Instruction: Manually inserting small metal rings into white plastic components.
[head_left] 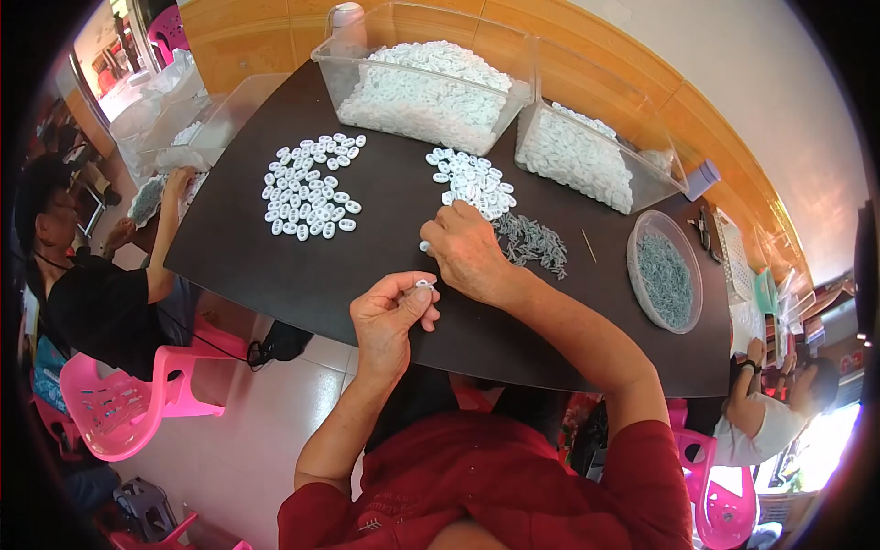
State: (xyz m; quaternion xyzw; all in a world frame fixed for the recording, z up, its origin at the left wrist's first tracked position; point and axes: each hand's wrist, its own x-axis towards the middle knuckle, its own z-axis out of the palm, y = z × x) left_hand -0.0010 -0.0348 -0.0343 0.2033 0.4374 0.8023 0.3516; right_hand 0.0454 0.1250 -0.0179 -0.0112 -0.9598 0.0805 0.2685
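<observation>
Over the table's near edge my left hand [385, 321] pinches a small white oval piece [423, 284] between thumb and fingers. My right hand [465, 249] is just beyond it, fingers drawn together, with another white oval bit [424, 246] showing at their tips. Right behind that hand lies a loose pile of white two-holed oval pieces [470, 179]. Beside its wrist is a heap of small grey plugs or screws [533, 246]; their exact kind is hard to make out. Further left, many white two-holed pieces [307, 194] are spread in a flat group.
Two clear plastic bins [422, 110] [577, 165] full of white pieces stand along the back. A round tub [665, 275] of grey parts sits at the right, near a thin stick [588, 246] and pliers [706, 234]. People work at left and right; a pink chair [115, 403] stands left.
</observation>
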